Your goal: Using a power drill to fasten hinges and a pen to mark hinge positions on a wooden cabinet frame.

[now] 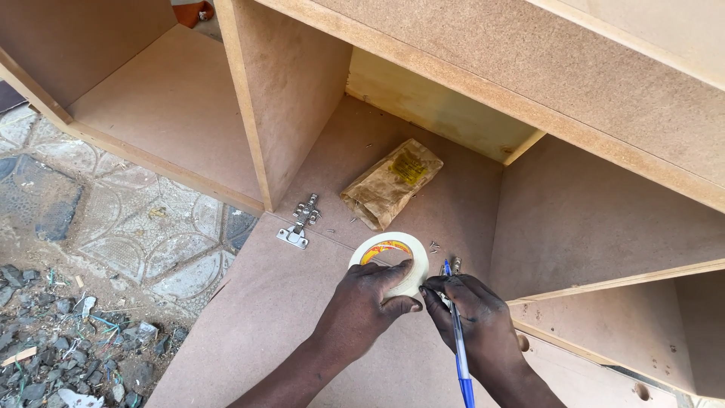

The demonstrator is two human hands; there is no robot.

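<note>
1. Lying flat on the brown fibreboard panel (302, 317), just in front of the cabinet opening: roll of cream masking tape (393, 253).
2. Pressing down on the near rim of the roll: left hand (362, 306), fingers clenched over the tape's edge, thumb reaching toward the right.
3. Touching the right side of the roll: right hand (472, 313), fingers pinching at the tape's edge while also gripping a blue pen (458, 340), tip pointing away.
4. Partly showing behind the right fingers: small metal hardware piece (455, 264); kind not discernible.
5. Lying just beyond the roll: crumpled brown paper packet (390, 183), with loose screws (434, 246) scattered near.
6. Resting to the left at the panel joint: metal cabinet hinge (300, 221).
7. Surrounding everything: open fibreboard cabinet carcass (287, 83), standing on patterned paving (136, 219) with rubble (68, 355).
</note>
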